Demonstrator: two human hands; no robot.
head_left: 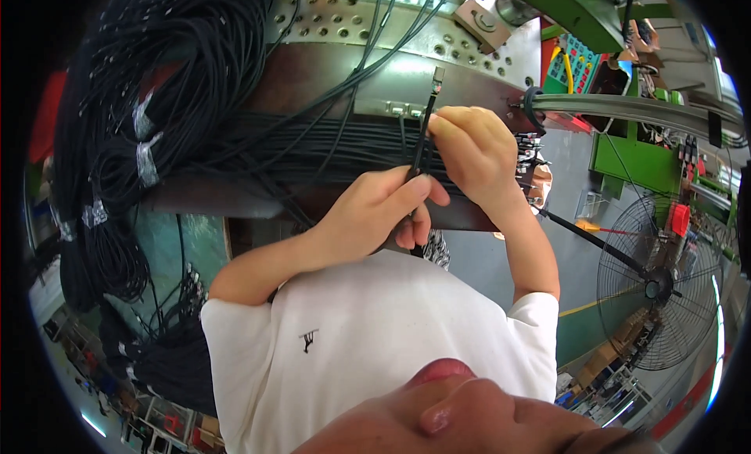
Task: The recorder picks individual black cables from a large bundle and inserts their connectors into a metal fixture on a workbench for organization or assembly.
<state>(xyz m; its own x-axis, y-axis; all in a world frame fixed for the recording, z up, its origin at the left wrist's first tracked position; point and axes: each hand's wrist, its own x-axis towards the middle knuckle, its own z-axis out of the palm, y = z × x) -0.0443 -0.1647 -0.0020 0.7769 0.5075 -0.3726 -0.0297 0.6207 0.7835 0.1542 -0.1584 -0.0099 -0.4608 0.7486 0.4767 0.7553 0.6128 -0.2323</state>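
Observation:
A black cable point(424, 145) stands nearly upright between my hands, its metal plug end point(437, 80) pointing away from me. My left hand point(387, 204) is closed around the lower part of the cable, thumb and forefinger pinching it. Above and to the right, my right hand point(476, 150) has its fingertips pressed together on the cable, a little below the plug. Whether those fingertips also hold something small cannot be seen. Under both hands lies a wide bundle of black cables point(313, 147) across the brown bench edge point(211, 200).
Large coils of black cable point(168, 78) hang over the left side. Beyond my hands is a perforated metal plate point(328, 20) with a metal block point(481, 24). Green machine parts point(575, 12) stand at the far right, a curved metal bar point(626, 104) and a fan point(661, 282) nearer.

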